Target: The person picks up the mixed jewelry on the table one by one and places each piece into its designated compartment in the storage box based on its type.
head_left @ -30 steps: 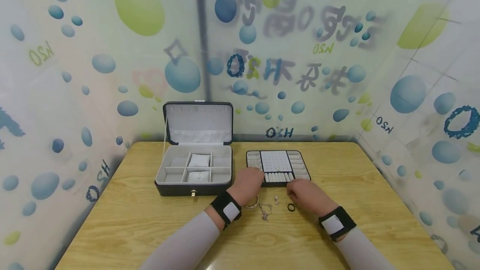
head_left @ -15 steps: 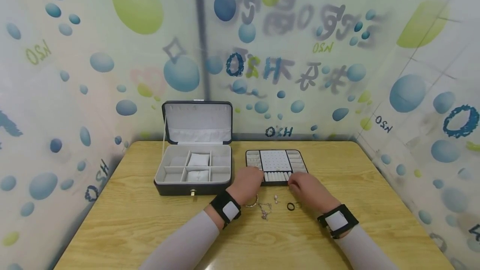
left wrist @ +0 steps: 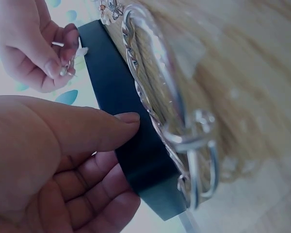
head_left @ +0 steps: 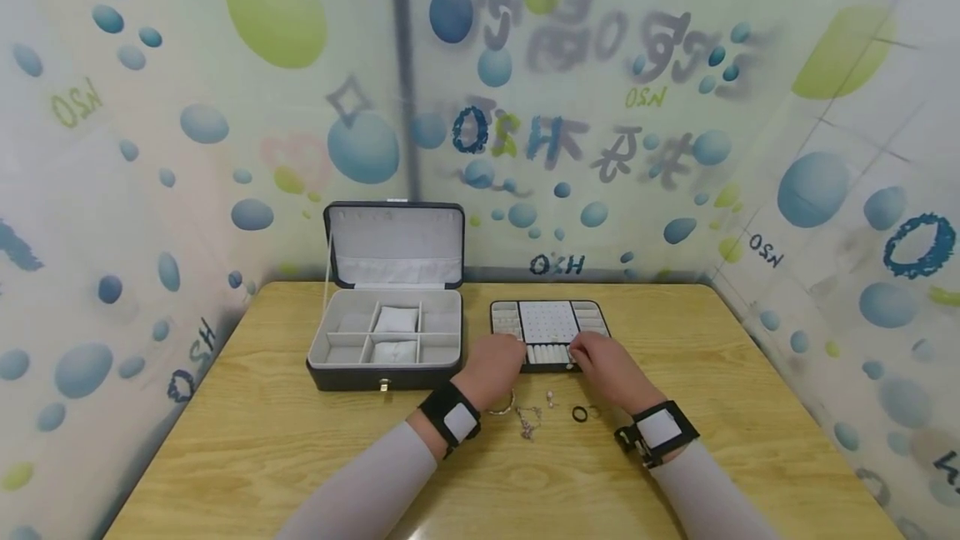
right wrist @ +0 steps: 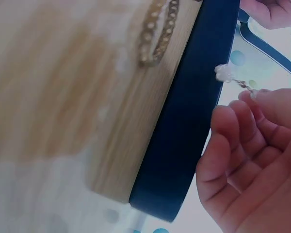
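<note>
My right hand (head_left: 611, 369) pinches a dangling earring between thumb and forefinger. The earring's white flower (right wrist: 224, 73) hangs by the tray's dark front side, below a thin link. My left hand (head_left: 491, 369) grips the front left part of the jewelry tray (head_left: 551, 320), its thumb (left wrist: 128, 118) on the dark side and the other fingers curled. Just in front of the tray lie a silver bangle (left wrist: 157, 63), a fine chain (head_left: 527, 427), a small earring (head_left: 551, 398) and a dark ring (head_left: 579, 413) with a studded surface.
A dark jewelry box (head_left: 352, 379) stands left of the tray, lid (head_left: 397, 244) raised. Two white cushions (head_left: 396, 320) sit in its compartments. Behind the wooden table (head_left: 480, 490) hangs a patterned curtain (head_left: 300, 148).
My right hand has moved left and a little forward along the tray's front edge, the earring in its fingers. The left hand stays at the tray.
</note>
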The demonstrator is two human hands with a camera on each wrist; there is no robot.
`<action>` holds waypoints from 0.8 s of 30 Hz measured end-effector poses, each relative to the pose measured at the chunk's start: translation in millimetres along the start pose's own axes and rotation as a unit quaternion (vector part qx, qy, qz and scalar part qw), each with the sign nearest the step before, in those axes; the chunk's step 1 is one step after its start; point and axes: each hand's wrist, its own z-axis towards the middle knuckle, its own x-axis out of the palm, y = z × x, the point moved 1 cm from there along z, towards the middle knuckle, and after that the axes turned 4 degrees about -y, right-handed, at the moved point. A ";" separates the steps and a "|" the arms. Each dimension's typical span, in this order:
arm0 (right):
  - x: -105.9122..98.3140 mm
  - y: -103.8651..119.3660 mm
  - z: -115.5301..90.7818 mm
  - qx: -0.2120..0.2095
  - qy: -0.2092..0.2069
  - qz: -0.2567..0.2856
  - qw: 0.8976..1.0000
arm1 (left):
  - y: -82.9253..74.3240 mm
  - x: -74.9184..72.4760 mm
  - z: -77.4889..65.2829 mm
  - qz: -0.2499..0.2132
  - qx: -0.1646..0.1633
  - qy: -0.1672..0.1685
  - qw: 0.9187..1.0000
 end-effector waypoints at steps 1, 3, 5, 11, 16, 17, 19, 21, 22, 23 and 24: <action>0.9 0.7 1.8 0.004 0.000 0.000 1.000 | 0.0 0.5 0.0 0.001 0.000 -0.001 1.000; 2.1 2.0 5.5 0.007 -0.001 0.002 1.000 | -0.2 0.9 -0.3 0.007 0.000 -0.001 1.000; 2.7 2.9 9.2 0.010 -0.002 0.000 1.000 | -0.7 0.9 -0.2 0.012 0.000 -0.001 1.000; 4.5 0.6 20.3 0.031 -0.003 -0.005 0.999 | -2.8 -1.6 0.2 0.019 -0.002 0.005 1.000; 8.0 -4.7 26.9 0.042 -0.004 -0.008 0.999 | -3.5 2.0 1.2 0.018 -0.001 0.006 1.000; 8.3 -5.0 27.8 0.046 -0.004 -0.008 0.999 | -3.2 3.4 1.7 0.017 -0.001 0.006 1.000; 8.6 -5.2 29.5 0.052 -0.003 -0.007 0.999 | -2.6 5.0 2.1 0.015 -0.002 0.008 1.000; 8.5 -5.1 30.9 0.057 -0.001 -0.007 0.998 | -2.1 5.1 2.2 0.018 -0.004 0.008 1.000; 8.6 -5.1 31.6 0.060 0.000 -0.007 0.998 | -1.8 5.2 2.2 0.019 -0.006 0.009 1.000; 9.1 -5.6 32.6 0.063 0.001 -0.007 0.998 | -1.5 4.8 2.2 0.022 -0.007 0.010 1.000; 9.5 -5.9 33.6 0.068 0.002 -0.006 0.998 | -1.2 4.6 2.1 0.024 -0.009 0.012 1.000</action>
